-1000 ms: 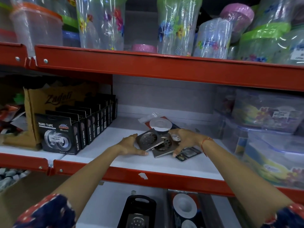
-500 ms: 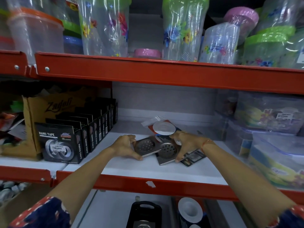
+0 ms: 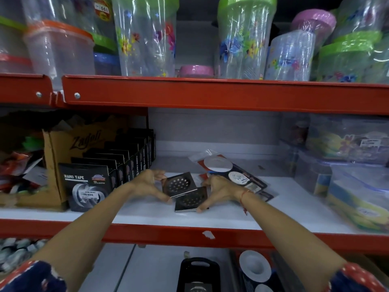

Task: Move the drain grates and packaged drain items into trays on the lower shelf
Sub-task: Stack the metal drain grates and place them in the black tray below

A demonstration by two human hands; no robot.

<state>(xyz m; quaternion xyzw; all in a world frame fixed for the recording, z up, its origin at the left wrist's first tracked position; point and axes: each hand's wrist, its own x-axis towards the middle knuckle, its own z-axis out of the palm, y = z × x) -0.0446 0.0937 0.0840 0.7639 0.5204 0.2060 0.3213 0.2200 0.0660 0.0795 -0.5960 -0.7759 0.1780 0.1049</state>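
Two square steel drain grates lie overlapped on the white middle shelf [image 3: 284,216]. My left hand [image 3: 148,184] grips the upper grate [image 3: 179,184] by its left edge. My right hand [image 3: 221,188] pinches the lower grate [image 3: 191,200] at its right edge. Behind my right hand lie packaged drain items [image 3: 229,169], round white strainers on red and black cards. On the lower shelf stands a black tray [image 3: 199,270] with a grate inside, and beside it a tray holding packaged white strainers [image 3: 254,265].
Black Nano Tape boxes [image 3: 88,186] stand in a row to the left, before a brown carton [image 3: 69,148]. Clear plastic containers [image 3: 347,175] are stacked at the right. The red shelf beam [image 3: 210,95] overhead carries tall plastic jars.
Both hands have drawn the two grates closer together and slightly forward on the shelf. The camera has tilted, so the shelves sit lower in view.
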